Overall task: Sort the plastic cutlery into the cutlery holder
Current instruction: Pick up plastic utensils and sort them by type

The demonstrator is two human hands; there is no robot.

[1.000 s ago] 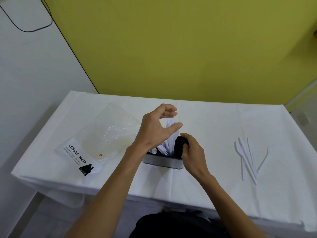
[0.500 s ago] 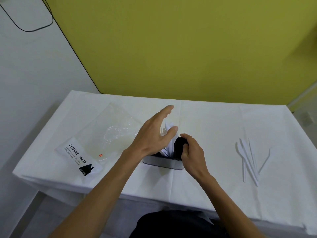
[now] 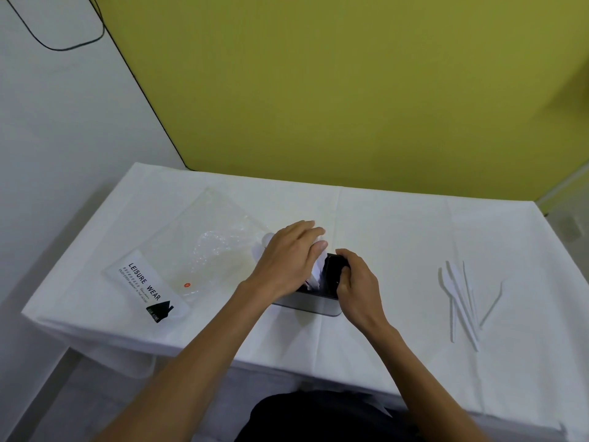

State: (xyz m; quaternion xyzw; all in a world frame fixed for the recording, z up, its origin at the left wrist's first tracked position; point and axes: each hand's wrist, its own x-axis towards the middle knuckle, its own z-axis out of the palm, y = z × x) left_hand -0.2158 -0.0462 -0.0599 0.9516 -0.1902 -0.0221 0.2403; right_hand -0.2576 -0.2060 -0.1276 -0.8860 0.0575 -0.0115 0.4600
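A grey cutlery holder (image 3: 310, 306) with a dark inside stands near the table's front edge. White plastic cutlery (image 3: 317, 272) stands in its left part, mostly hidden. My left hand (image 3: 287, 260) lies flat over the tops of that cutlery, fingers straight, pressing down on it. My right hand (image 3: 357, 283) grips the holder's right rim, fingers curled over the edge. Several loose white plastic pieces (image 3: 462, 298), knives and a fork, lie on the cloth to the right.
A clear plastic bag (image 3: 197, 250) with a "LEISURE WEAR" label lies flat at the left of the white tablecloth (image 3: 398, 224). A yellow wall rises behind the table. The table's front edge runs just below the holder.
My left hand has dropped from a raised pinch above the holder and flattened onto the cutlery tops. My right hand stays on the holder's rim.
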